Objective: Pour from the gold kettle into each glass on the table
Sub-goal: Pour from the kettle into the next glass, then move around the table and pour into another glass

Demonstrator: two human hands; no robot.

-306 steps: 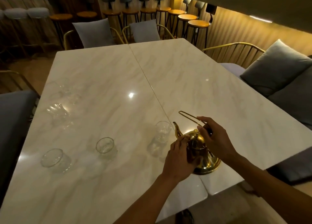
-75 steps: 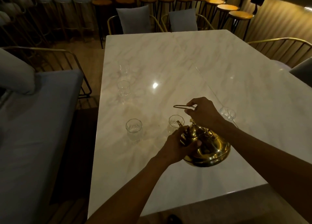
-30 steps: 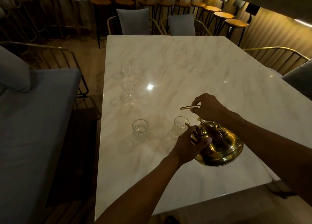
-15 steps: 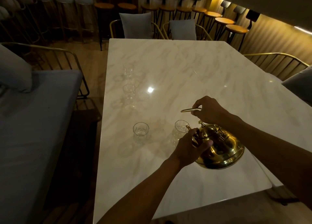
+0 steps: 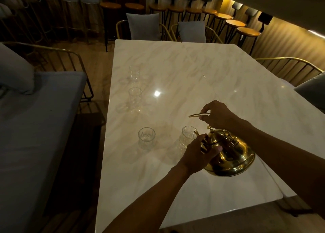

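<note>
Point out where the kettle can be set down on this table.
Bare marble table runs from the far edge to the right hand, and along the near edge below the gold kettle. The left side is crowded by four glasses.

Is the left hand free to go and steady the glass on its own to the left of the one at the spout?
Probably not yet. The left hand is pressed against the tilted gold kettle, bracing it at the nearest glass. The marble between it and the lone glass is bare, so only the kettle hold stops it.
</note>
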